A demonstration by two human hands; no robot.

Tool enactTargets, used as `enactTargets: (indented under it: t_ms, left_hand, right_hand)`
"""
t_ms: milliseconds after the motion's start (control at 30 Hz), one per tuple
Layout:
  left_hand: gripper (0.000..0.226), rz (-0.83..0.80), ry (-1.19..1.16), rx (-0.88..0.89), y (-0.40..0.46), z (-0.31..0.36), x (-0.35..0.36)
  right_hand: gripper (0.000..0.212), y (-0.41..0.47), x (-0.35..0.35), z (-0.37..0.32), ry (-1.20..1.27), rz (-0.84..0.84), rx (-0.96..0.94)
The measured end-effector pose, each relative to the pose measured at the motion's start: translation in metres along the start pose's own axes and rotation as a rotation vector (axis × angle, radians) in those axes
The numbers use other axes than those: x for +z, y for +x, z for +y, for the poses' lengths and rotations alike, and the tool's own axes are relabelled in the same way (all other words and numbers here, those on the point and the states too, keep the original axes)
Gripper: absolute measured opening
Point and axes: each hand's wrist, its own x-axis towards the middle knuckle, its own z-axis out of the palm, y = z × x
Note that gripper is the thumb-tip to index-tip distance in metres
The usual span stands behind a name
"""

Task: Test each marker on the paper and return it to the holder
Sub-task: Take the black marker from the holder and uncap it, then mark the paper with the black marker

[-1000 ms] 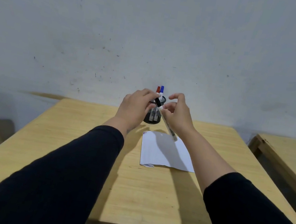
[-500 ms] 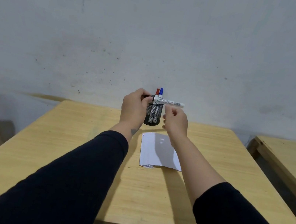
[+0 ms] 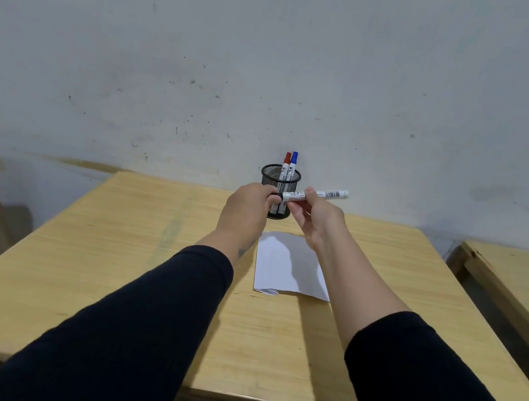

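The right hand (image 3: 317,220) grips the light, rigid, smooth-barrelled marker (image 3: 315,196) mid-barrel, level between both hands and just before the holder (image 3: 279,187), while the left hand (image 3: 247,213) pinches its black cap (image 3: 276,196), probably a tight press fit.

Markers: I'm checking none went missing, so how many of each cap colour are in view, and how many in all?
Red cap: 1, the red marker in the holder.
Blue cap: 1, the blue marker in the holder.
Black cap: 1, the black marker held between the left hand and right hand.
Total: 3.
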Motion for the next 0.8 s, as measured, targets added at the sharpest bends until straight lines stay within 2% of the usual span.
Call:
enactTargets:
  t_ms: [133, 300, 400, 567, 700, 800]
  left_hand:
    - [0.027, -0.003, -0.027, -0.039, 0.003, 0.000, 0.001]
    - [0.027, -0.050, -0.208, -0.266, 0.007, -0.009, 0.000]
    - [0.021, -0.181, -0.083, -0.323, 0.002, -0.029, -0.005]
    - [0.016, -0.343, 0.290, -0.305, -0.007, -0.050, 0.004]
    - [0.019, -0.423, 0.366, -0.324, -0.006, -0.054, 0.014]
    - [0.020, -0.416, 0.338, -0.338, -0.005, -0.056, 0.017]
  right_hand:
    - [0.012, 0.001, 0.006, -0.001, -0.038, 0.012, -0.041]
    - [0.014, 0.008, 0.006, -0.004, -0.022, 0.010, -0.078]
    - [0.016, 0.018, -0.003, -0.006, -0.057, 0.028, -0.082]
    - [0.013, 0.026, -0.010, 0.010, -0.132, 0.008, -0.055]
    - [0.015, 0.033, -0.012, 0.023, -0.087, 0.003, -0.037]
    - [0.018, 0.037, -0.013, 0.028, -0.043, -0.008, -0.055]
